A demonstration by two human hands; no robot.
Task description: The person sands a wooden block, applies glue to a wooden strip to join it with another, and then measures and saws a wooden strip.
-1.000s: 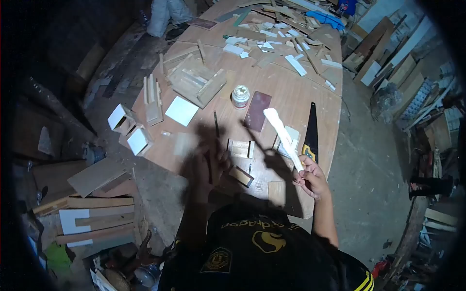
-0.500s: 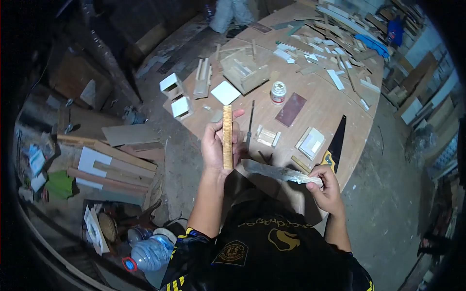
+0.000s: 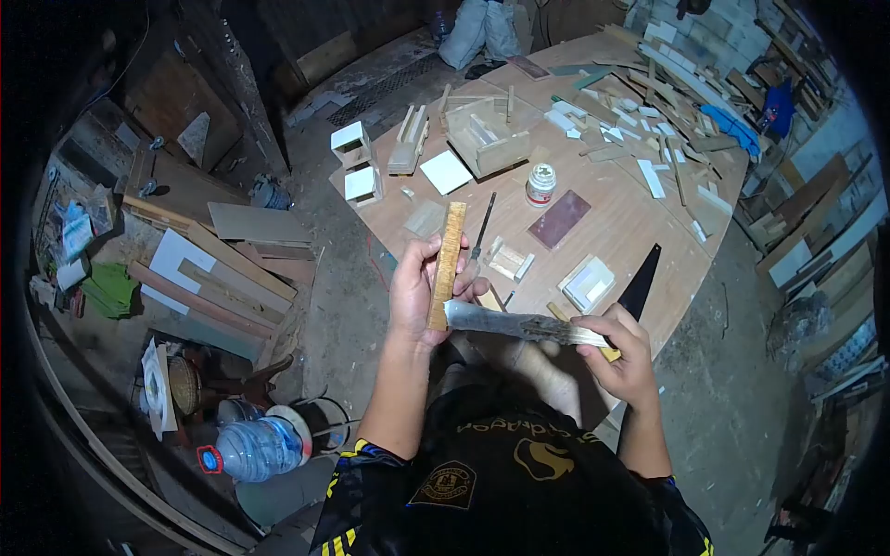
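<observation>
My left hand (image 3: 411,292) is closed around a narrow strip of wood (image 3: 450,255), held upright with its yellowish, rough-grained side towards me. My right hand (image 3: 623,360) grips the pale handle of a knife (image 3: 496,320) with a wide grey blade. The blade lies sideways, and its far end meets the lower part of the strip. Part of a handsaw (image 3: 640,283) shows behind my right hand. Beyond the strip, a thin dark tool (image 3: 486,221) lies on the table, near a small wooden frame piece (image 3: 509,259).
On the wooden table (image 3: 649,232) stand a white jar (image 3: 540,185), a reddish-brown rectangle (image 3: 559,220), a wooden box (image 3: 487,139) and a small white-topped box (image 3: 587,284). Wood offcuts (image 3: 630,130) lie heaped at the back right. A large water bottle (image 3: 260,448) rests at lower left.
The knife has moved left, so its blade end now meets the strip's lower part. The strip has tilted slightly. The view has shifted a little.
</observation>
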